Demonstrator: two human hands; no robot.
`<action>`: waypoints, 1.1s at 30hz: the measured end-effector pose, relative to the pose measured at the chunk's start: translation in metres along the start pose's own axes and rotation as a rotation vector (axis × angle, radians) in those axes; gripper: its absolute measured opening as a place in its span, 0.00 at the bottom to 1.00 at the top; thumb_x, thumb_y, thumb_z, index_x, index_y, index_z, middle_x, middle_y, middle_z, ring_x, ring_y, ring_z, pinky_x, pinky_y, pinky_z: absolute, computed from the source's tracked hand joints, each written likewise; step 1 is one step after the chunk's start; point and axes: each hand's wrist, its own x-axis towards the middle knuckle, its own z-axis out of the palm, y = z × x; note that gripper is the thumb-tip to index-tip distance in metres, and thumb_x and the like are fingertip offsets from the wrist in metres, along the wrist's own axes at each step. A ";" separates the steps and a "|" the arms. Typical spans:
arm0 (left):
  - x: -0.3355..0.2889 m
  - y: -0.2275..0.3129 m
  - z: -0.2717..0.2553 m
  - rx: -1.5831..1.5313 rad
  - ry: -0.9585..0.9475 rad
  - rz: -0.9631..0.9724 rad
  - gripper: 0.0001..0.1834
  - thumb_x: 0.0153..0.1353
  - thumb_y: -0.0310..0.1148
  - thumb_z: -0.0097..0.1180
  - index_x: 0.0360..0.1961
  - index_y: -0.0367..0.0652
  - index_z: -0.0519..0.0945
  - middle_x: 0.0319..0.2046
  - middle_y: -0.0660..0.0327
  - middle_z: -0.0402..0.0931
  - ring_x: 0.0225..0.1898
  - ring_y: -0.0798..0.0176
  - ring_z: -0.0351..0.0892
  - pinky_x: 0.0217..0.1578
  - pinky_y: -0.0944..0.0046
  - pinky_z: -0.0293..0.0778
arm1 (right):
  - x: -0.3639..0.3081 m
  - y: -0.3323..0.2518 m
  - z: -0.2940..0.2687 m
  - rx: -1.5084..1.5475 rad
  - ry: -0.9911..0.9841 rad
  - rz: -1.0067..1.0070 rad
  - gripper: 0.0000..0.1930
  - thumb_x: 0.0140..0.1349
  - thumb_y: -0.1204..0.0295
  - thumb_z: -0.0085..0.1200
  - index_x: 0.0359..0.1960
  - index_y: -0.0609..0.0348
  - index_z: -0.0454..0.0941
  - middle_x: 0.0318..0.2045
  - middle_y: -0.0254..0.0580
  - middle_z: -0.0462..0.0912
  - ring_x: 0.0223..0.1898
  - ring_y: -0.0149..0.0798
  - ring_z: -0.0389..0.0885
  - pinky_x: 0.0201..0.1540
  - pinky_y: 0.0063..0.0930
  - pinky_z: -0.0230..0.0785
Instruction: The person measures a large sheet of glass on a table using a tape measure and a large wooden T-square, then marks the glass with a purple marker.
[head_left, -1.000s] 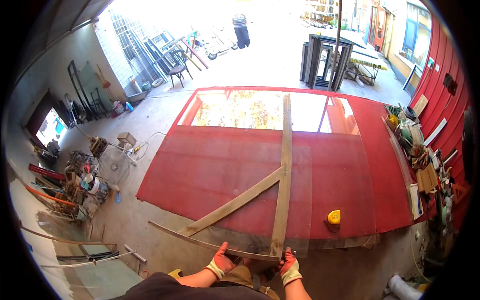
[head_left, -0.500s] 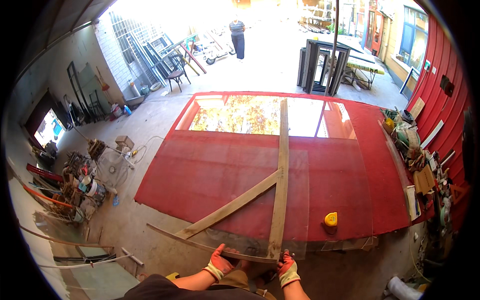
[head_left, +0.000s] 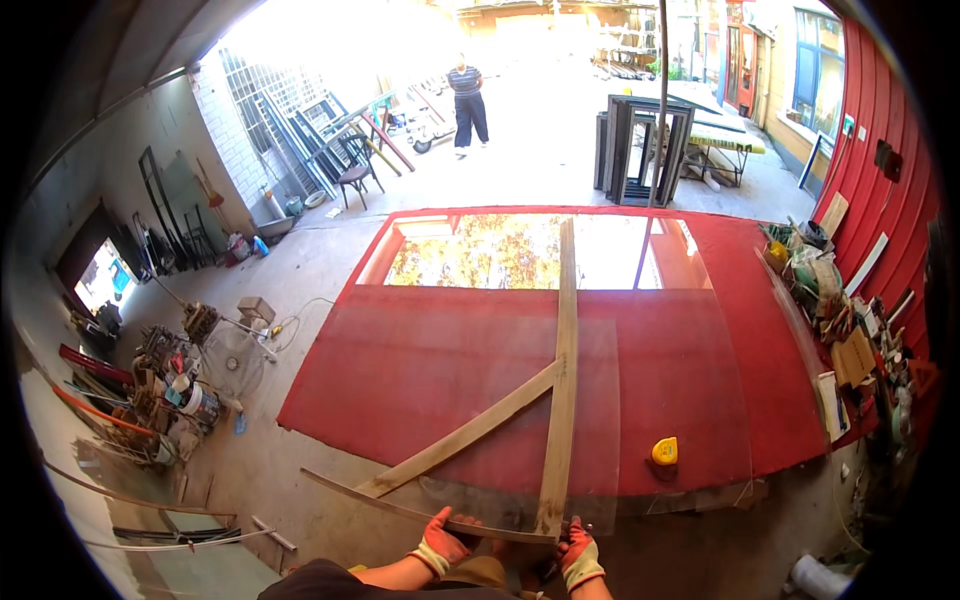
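Observation:
A large wooden T-square with a diagonal brace lies across clear glass sheets on the red-covered table. Its slightly curved-looking crosspiece runs along the near edge of the glass. My left hand, in an orange and cream work glove, is closed on that crosspiece, left of the long blade. At the crosspiece's right end is my right hand, gloved alike, with its fingers closed beside the glass edge. Whatever it holds is too small to make out. A yellow tape measure rests on the glass to the right.
Clutter of tools and cardboard lines the table's right side. On the left floor stand a fan and a bucket. Dark frames stand beyond the table near a pole. A person is in the bright yard.
My view has tilted up a little, so everything sits lower in the picture. Both hands keep their places at the T-square. The person in the yard has taken a step.

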 end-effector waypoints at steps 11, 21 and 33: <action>-0.004 -0.008 0.010 0.025 0.084 0.015 0.16 0.68 0.44 0.60 0.29 0.45 0.76 0.32 0.57 0.76 0.40 0.48 0.77 0.58 0.42 0.76 | 0.025 0.004 -0.017 -0.006 0.089 0.007 0.18 0.73 0.42 0.58 0.39 0.40 0.83 0.29 0.25 0.82 0.18 0.30 0.63 0.21 0.28 0.59; 0.004 -0.003 -0.003 0.094 0.089 0.014 0.18 0.70 0.46 0.61 0.28 0.45 0.78 0.35 0.56 0.82 0.48 0.43 0.83 0.60 0.38 0.76 | -0.026 -0.035 -0.055 -0.135 -0.002 -0.153 0.26 0.76 0.40 0.52 0.52 0.50 0.79 0.37 0.32 0.87 0.19 0.29 0.64 0.22 0.31 0.58; 0.015 0.014 -0.019 0.437 0.112 -0.053 0.33 0.67 0.61 0.66 0.62 0.48 0.80 0.58 0.57 0.84 0.59 0.45 0.81 0.65 0.35 0.73 | -0.044 -0.028 -0.062 -0.142 -0.012 -0.183 0.29 0.76 0.39 0.52 0.58 0.51 0.78 0.42 0.31 0.86 0.20 0.28 0.63 0.23 0.29 0.58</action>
